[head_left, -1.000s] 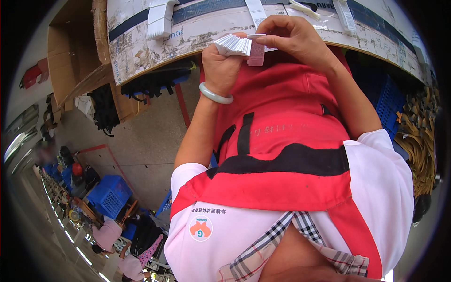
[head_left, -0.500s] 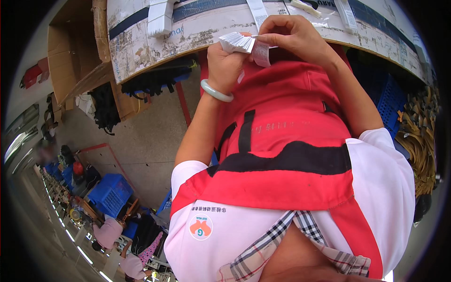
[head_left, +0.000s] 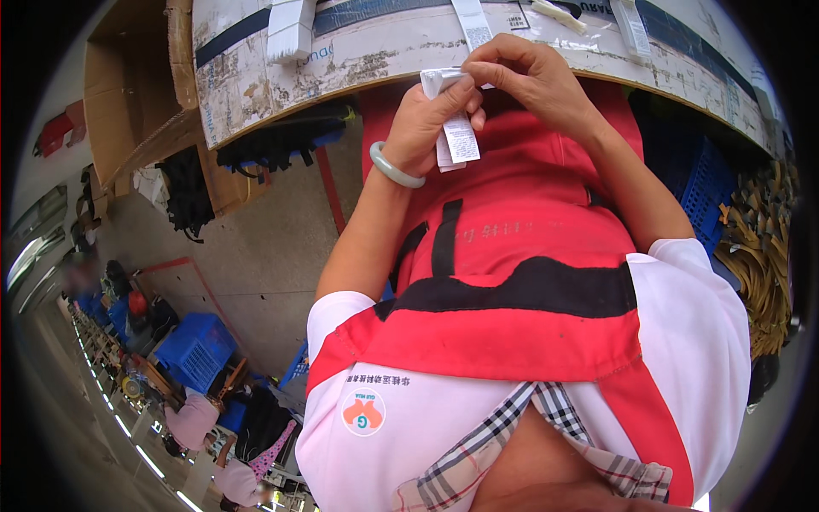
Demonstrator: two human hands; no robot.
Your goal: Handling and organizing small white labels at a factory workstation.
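My left hand (head_left: 429, 121) is closed round a small stack of white printed labels (head_left: 459, 143), whose lower ends hang out below the fingers. At the top of that stack, the thumb and forefinger of my right hand (head_left: 536, 85) are pinched together on a label's edge, partly hidden by the fingers. Both hands are held over my red apron (head_left: 512, 188), just in front of the table edge. A pale bangle (head_left: 397, 166) circles my left wrist.
The worn, cardboard-covered table (head_left: 367, 55) carries further white label stacks (head_left: 291, 34) and a pale bundle (head_left: 559, 14). Black straps (head_left: 273, 152) lie below its edge. A cardboard box (head_left: 136, 102) stands left; a blue crate (head_left: 710, 192) and tan strips (head_left: 755, 273) are right. People work at lower left.
The fanned label stack in my left hand has been turned, so printed ends now hang downward. My right hand has dropped slightly and stays pinched beside the stack.
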